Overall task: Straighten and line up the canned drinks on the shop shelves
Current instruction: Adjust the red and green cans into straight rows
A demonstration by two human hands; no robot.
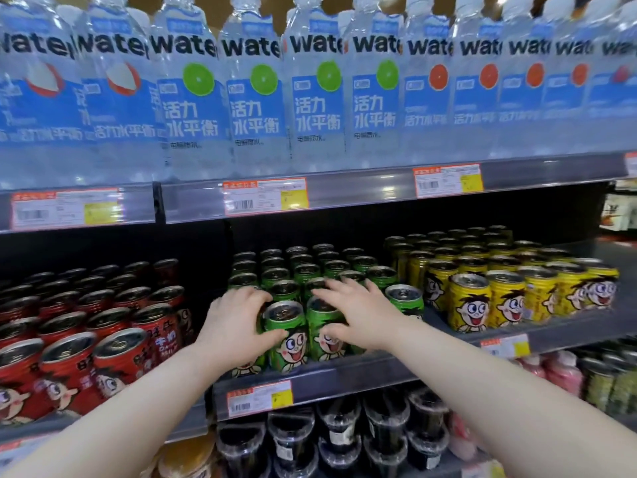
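Though ribbed, glossy green cans (286,336)

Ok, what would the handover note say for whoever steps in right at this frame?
Hands: left hand grips the front green can. The right hand is open, fingers spread over the next green can, thumb on its front.
Things: the green cans stand mid-shelf, between the red cans and the yellow cans.
Done: the yellow front row looks even.
Left: the green front row; the end green can sits further back.
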